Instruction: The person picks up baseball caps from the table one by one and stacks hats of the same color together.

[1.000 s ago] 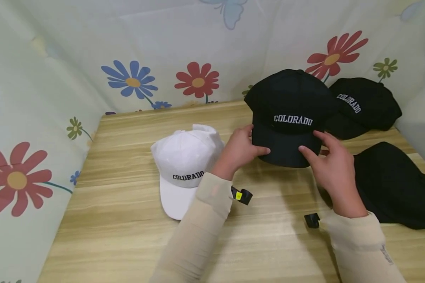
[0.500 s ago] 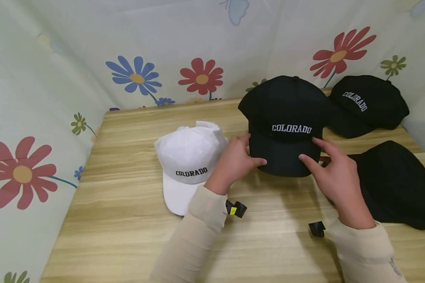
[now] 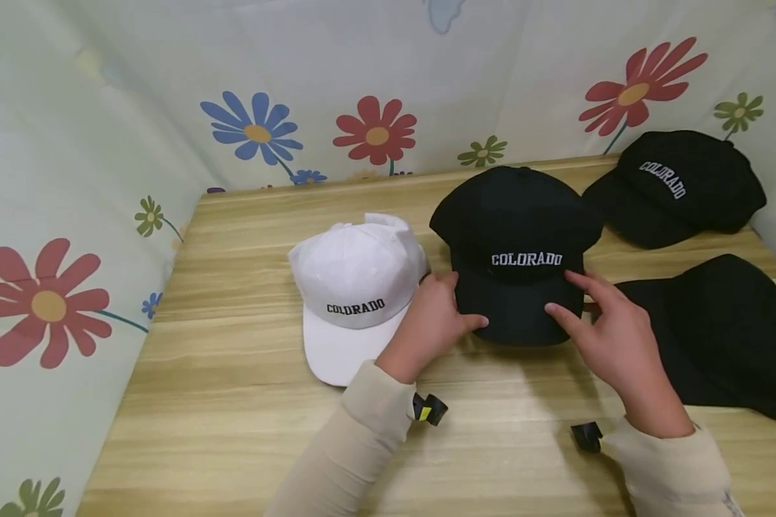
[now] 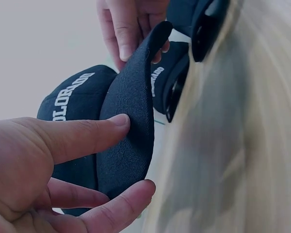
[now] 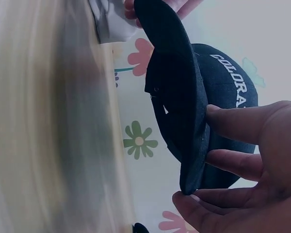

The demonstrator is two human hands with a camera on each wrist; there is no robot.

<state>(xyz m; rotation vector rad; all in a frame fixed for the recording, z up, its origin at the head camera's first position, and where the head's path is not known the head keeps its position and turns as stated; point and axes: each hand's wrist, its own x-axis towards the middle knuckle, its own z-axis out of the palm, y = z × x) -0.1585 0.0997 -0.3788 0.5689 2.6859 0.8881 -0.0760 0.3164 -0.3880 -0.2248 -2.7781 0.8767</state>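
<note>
A black cap [image 3: 520, 215] with white COLORADO lettering faces me in the head view, its brim toward me. My left hand [image 3: 430, 323] pinches the brim's left side, thumb on top and fingers beneath. On the opposite side my right hand [image 3: 617, 337] holds the brim the same way. In the right wrist view the cap [image 5: 177, 92] is raised over the table, its underside and rear strap showing. A white cap [image 3: 362, 280] with black COLORADO lettering lies just left of the held cap, close by my left hand.
Another black COLORADO cap [image 3: 692, 187] lies at the back right. A further black cap [image 3: 731, 337] rests at the right edge, beside my right hand. The wooden table [image 3: 233, 402] meets a flower-printed cloth wall [image 3: 478, 64] at the back and left.
Both hands have lowered the black cap and brought it nearer to me and slightly left, beside the white cap. The view has shifted a little, and the grip is unchanged.
</note>
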